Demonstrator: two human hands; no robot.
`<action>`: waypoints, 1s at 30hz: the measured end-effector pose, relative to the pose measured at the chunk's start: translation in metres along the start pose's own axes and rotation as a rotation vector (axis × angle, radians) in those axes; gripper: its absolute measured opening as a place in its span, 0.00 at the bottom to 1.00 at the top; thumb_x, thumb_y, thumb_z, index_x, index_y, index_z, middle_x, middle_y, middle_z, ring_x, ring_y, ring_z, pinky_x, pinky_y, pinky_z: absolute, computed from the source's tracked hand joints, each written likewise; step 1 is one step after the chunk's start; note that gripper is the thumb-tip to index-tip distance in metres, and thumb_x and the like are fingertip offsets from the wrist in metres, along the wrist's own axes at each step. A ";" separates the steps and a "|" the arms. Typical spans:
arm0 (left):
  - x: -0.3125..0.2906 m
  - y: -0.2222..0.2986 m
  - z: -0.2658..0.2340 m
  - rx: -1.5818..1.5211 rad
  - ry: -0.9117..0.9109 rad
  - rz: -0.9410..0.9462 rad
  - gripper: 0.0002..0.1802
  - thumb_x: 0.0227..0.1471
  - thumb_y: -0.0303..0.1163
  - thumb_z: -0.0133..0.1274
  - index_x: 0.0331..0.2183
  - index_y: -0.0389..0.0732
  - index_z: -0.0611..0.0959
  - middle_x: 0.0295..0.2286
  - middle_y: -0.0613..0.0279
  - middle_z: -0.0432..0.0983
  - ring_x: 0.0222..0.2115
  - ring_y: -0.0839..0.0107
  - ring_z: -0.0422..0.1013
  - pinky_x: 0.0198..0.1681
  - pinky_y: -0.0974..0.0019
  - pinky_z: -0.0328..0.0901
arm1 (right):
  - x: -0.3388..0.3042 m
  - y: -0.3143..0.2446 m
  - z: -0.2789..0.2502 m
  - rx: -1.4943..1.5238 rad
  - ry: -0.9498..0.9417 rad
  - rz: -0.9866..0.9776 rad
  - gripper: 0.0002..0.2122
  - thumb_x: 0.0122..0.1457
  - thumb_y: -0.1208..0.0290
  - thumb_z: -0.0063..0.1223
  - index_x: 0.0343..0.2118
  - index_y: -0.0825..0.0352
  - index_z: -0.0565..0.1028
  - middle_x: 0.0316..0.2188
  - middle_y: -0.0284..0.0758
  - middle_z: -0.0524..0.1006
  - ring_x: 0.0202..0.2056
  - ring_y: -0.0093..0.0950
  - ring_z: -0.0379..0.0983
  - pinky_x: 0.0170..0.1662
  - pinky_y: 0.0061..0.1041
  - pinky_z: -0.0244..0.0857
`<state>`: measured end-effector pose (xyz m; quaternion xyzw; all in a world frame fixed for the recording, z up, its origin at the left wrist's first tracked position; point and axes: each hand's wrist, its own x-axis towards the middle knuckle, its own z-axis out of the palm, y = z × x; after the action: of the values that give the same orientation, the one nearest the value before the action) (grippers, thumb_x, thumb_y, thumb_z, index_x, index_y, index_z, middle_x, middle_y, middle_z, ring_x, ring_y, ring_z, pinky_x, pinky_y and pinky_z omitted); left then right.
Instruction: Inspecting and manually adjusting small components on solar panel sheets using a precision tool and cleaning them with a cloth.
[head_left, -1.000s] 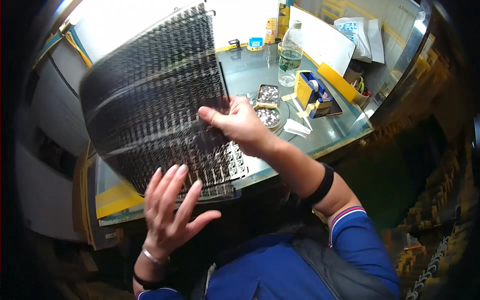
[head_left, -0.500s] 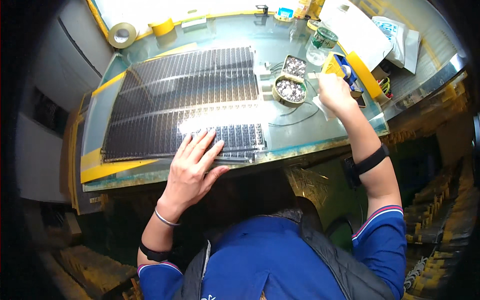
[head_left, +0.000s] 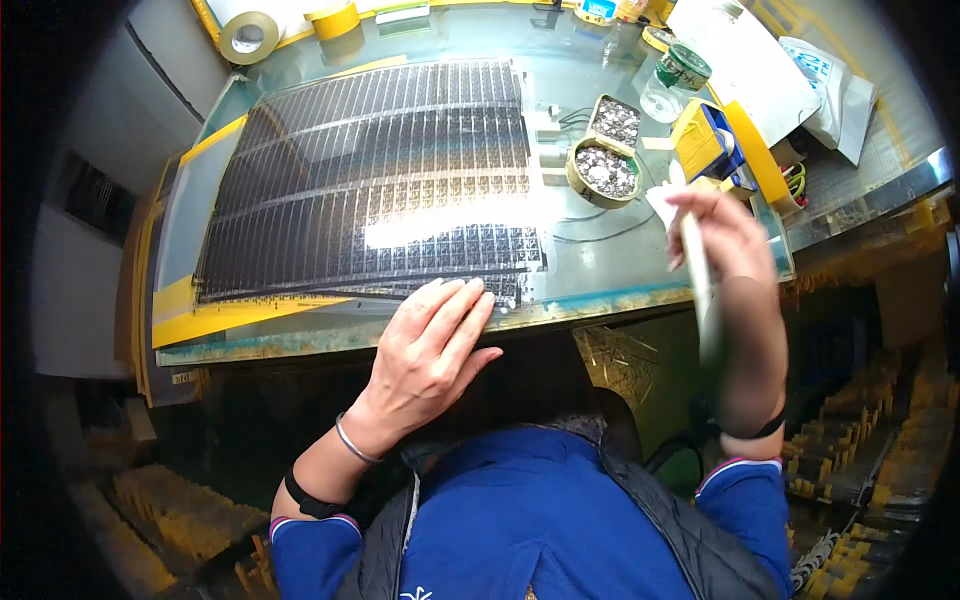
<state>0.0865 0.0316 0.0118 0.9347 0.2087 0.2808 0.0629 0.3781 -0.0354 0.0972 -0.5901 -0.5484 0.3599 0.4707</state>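
Note:
A dark patterned film sheet (head_left: 350,190), marked off in a fine grid with pale bands, lies on the glass-topped table. My left hand (head_left: 425,345) is at its near right edge, fingers stretched out and lying close together on the sheet's border. To the right, my right hand (head_left: 725,235) is raised over the table's front area, its fingers closed round a pale, slender stick-like tool (head_left: 698,265). Motion smears the tool and my forearm, so its kind cannot be made out. A crumpled white tissue (head_left: 660,198) lies just beyond that hand.
Two small tins of pale and dark bits, one round (head_left: 605,172) and one squarish (head_left: 615,120), stand right of the sheet. Beyond are a green-lidded jar (head_left: 684,66), a blue-and-yellow tape dispenser (head_left: 715,140) and white bags (head_left: 825,95). Tape rolls (head_left: 249,38) sit at the back left.
My right hand has drawn back from beside the dispenser toward me, now with the pale stick in view. My left hand has slid right along the sheet's near edge. The view has shifted slightly.

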 end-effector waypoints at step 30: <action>0.014 0.001 0.011 -0.019 -0.027 -0.048 0.23 0.43 0.36 0.59 0.40 0.32 0.77 0.45 0.50 0.71 0.49 0.57 0.66 0.55 0.56 0.58 | -0.014 0.076 0.094 -0.364 0.116 -0.670 0.13 0.39 0.84 0.62 0.31 0.66 0.78 0.30 0.34 0.80 0.33 0.30 0.75 0.37 0.24 0.68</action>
<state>0.1040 0.0364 0.0097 0.9324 0.2277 0.2686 0.0812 0.3116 -0.0309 -0.0046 -0.4716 -0.7380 0.0489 0.4801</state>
